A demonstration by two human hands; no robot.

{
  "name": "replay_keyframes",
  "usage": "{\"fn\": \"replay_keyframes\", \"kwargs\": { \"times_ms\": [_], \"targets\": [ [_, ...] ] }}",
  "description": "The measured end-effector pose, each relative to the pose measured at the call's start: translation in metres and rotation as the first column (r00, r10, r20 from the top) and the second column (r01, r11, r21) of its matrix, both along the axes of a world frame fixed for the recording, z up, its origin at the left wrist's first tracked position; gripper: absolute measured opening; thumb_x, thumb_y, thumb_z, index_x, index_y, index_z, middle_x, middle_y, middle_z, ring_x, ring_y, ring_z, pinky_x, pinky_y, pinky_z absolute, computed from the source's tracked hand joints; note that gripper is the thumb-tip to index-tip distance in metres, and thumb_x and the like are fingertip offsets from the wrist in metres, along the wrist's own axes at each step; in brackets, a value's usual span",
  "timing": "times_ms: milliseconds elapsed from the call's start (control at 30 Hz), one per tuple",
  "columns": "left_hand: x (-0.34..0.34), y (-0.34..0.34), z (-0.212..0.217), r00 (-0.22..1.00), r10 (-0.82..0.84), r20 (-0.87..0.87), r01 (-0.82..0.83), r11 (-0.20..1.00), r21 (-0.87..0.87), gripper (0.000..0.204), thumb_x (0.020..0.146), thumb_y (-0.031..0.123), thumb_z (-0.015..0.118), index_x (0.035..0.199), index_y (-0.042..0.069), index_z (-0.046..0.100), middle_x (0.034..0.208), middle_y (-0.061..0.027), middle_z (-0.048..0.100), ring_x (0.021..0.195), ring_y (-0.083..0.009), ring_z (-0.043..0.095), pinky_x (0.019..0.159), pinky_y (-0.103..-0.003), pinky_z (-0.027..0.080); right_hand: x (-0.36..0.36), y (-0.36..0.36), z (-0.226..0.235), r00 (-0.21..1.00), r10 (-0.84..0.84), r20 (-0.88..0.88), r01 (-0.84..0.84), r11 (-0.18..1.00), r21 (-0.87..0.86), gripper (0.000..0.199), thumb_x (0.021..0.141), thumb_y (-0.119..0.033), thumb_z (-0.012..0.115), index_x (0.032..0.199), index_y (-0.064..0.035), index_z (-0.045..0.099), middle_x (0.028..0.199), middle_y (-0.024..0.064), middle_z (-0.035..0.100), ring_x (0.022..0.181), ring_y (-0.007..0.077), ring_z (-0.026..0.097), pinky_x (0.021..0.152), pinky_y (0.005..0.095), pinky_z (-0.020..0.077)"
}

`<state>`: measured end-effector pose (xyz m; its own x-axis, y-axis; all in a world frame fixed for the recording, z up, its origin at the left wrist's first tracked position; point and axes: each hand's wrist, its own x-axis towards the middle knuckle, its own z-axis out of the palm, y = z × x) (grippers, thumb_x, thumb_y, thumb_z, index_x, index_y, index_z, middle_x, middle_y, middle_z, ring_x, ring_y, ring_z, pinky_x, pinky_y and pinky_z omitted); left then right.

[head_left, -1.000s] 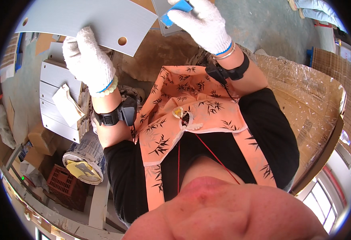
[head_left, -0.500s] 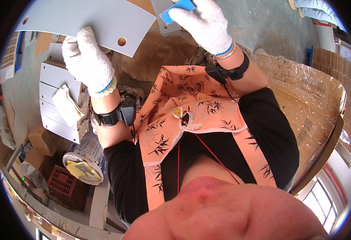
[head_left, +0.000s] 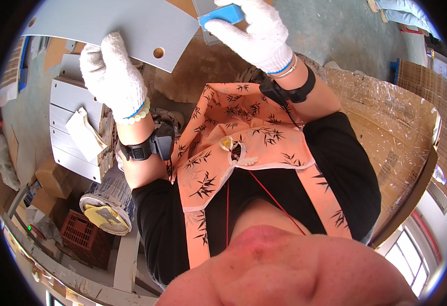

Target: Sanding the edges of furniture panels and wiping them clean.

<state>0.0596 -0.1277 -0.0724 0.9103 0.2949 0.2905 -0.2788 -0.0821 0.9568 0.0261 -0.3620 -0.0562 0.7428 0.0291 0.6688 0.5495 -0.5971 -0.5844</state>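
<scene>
A large light-grey board point(head_left: 116, 30) with round holes near its corners stretches across the upper left. My left hand point(head_left: 112, 76), in a white knitted glove, grips its near edge with one digit lying on the top face and the others curled at the edge. In the same kind of glove, my right hand point(head_left: 256, 38) holds a blue rectangular block point(head_left: 223, 17) between thumb and fingers, at the board's right end. Whether the block touches the board I cannot tell. Behind the block, more grey boards point(head_left: 211, 39) are partly hidden.
Left of my arm is a stack of grey boards point(head_left: 73, 133) with folded white paper point(head_left: 86, 133) on it. Below stand a wrapped roll point(head_left: 106, 211) and a brown plastic crate point(head_left: 83, 232). Paint-specked cardboard point(head_left: 386, 137) lies at right. Another person's legs point(head_left: 404, 13) show at the far upper right.
My right hand has shifted slightly left and turned, bringing the blue block closer to the board's end and showing more of its side. My left hand and the board have barely moved.
</scene>
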Motion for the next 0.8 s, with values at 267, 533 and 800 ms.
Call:
{"fn": "replay_keyframes", "kwargs": {
  "times_ms": [267,533,800],
  "targets": [
    [0.002,-0.001,-0.001,0.998,0.046,-0.036,-0.048,0.997,-0.06,0.01,0.093,0.008,0.061,0.101,0.002,0.063,0.095,-0.0086,0.068,0.079,-0.0145,0.066,0.062,-0.026,0.055,0.005,-0.005,-0.008,0.998,-0.043,-0.051,0.043,0.999,-0.011,0.04,0.079,-0.015,0.081,0.11,-0.0075,0.058,0.086,0.0123,0.067,0.073,0.0282,0.068,0.066,0.036,0.0541],
    [0.001,-0.001,0.004,0.999,0.023,-0.05,-0.024,0.999,-0.025,0.013,0.092,0.01,0.062,0.1,0.0,0.066,0.093,-0.0069,0.068,0.077,-0.0129,0.064,0.067,-0.025,0.052,0.005,-0.014,-0.01,0.789,0.37,-0.491,0.063,0.746,0.663,0.021,0.094,-0.011,0.063,0.112,-0.0025,0.058,0.091,0.0097,0.068,0.074,0.0231,0.067,0.065,0.0352,0.0536],
    [-0.001,-0.016,0.011,0.998,0.003,-0.069,-0.02,0.97,-0.242,0.013,0.094,0.012,0.066,0.084,0.005,0.061,0.078,-0.0011,0.064,0.066,-0.0059,0.054,0.061,-0.022,0.045,0.015,-0.023,-0.031,0.556,0.831,0.037,0.069,-0.091,0.993,0.029,0.099,-0.013,0.052,0.122,0.0034,0.058,0.101,0.0186,0.068,0.078,0.0292,0.067,0.067,0.0393,0.0567]
  ]
}}
